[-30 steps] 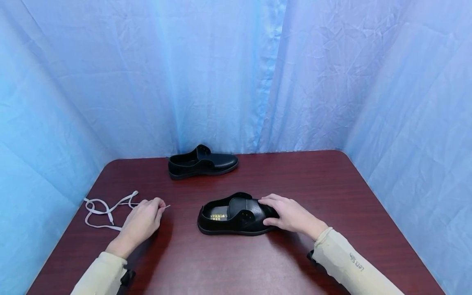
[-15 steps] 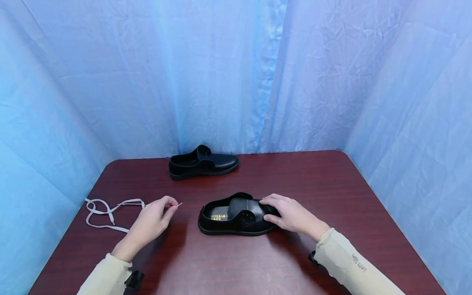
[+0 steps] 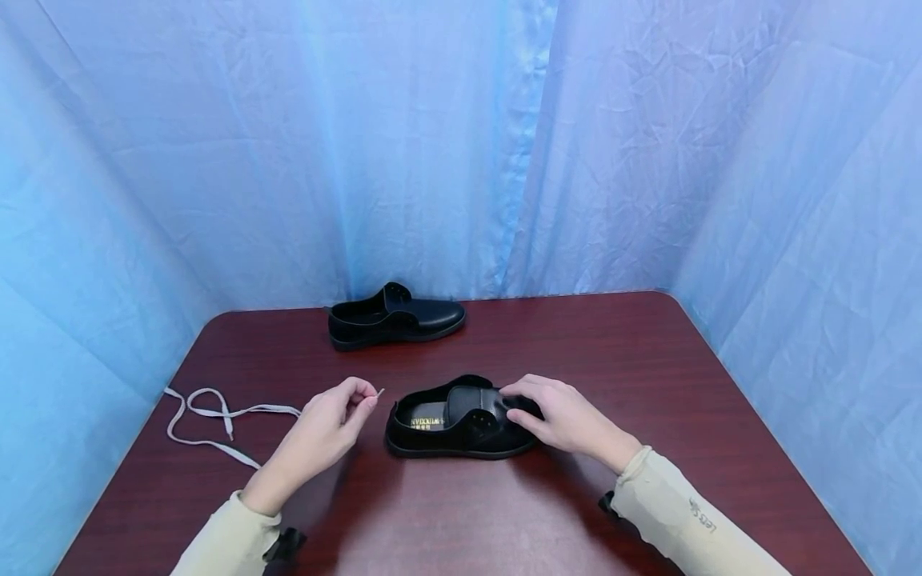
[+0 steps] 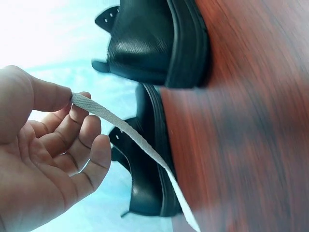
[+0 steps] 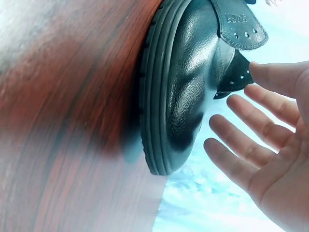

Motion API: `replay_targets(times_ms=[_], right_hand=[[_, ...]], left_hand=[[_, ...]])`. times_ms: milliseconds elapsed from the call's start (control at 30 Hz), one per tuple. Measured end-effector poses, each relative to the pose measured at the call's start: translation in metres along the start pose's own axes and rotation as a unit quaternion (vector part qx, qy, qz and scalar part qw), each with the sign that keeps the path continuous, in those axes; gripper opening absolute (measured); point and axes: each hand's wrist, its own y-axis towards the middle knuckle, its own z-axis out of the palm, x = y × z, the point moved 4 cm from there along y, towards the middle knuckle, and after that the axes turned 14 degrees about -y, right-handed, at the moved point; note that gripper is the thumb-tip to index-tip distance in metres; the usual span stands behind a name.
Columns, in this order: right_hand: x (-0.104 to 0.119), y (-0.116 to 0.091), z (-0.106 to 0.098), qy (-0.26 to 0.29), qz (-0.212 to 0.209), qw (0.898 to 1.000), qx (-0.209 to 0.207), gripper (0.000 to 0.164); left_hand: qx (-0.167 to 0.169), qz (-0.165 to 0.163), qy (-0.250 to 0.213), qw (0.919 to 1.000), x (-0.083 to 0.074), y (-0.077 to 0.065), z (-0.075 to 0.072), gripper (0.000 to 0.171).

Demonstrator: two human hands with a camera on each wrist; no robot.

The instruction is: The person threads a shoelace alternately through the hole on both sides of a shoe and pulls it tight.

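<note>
Head: left fingers (image 3: 360, 387) pinching lace (image 3: 266, 409), right fingers (image 3: 523, 390) spread over near shoe (image 3: 471, 438), far shoe (image 3: 402, 325) behind

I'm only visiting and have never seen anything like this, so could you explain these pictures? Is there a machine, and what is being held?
No machine here: these are a person's bare hands, the left hand and the right hand. The wide picture is taken from the person's head, looking forward and down. The two close ones are taken from the left and right wrists. On the reddish-brown table stand two black shoes, the near shoe and the far shoe. The left hand pinches one end of a white shoelace, whose loops lie on the table. The right hand is at the near shoe's toe; I can't tell whether it touches.
</note>
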Motion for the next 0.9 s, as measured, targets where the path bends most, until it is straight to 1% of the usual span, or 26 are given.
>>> replay_targets(times_ms=[167,300,467,567,667,767,900], right_hand=[[0.007,0.003,-0.004,0.015,-0.013,1.0,-0.018,0.032],[0.011,0.005,-0.006,0.032,-0.011,0.999,-0.023,0.03],[0.016,0.008,-0.007,0.076,-0.02,0.996,-0.033,0.028],[0.02,0.011,-0.007,0.113,-0.03,0.992,-0.042,0.026],[0.024,0.015,-0.008,0.147,-0.031,0.988,-0.046,0.026],[0.027,0.018,-0.007,0.186,-0.015,0.981,-0.044,0.027],[0.029,0.022,-0.007,0.239,0.011,0.97,-0.052,0.023]], left_hand=[[0.001,0.016,-0.014,0.9998,-0.013,0.003,0.009,0.005],[0.003,0.032,-0.021,0.9993,-0.023,0.006,0.016,0.004],[0.013,0.04,-0.03,0.9987,-0.033,0.01,0.028,0.004],[0.021,0.044,-0.036,0.9982,-0.039,0.012,0.035,0.004],[0.029,0.046,-0.037,0.9978,-0.045,0.016,0.043,0.004],[0.036,0.044,-0.037,0.9977,-0.052,0.02,0.051,0.004],[0.045,0.041,-0.035,0.9975,-0.058,0.024,0.061,0.005]])
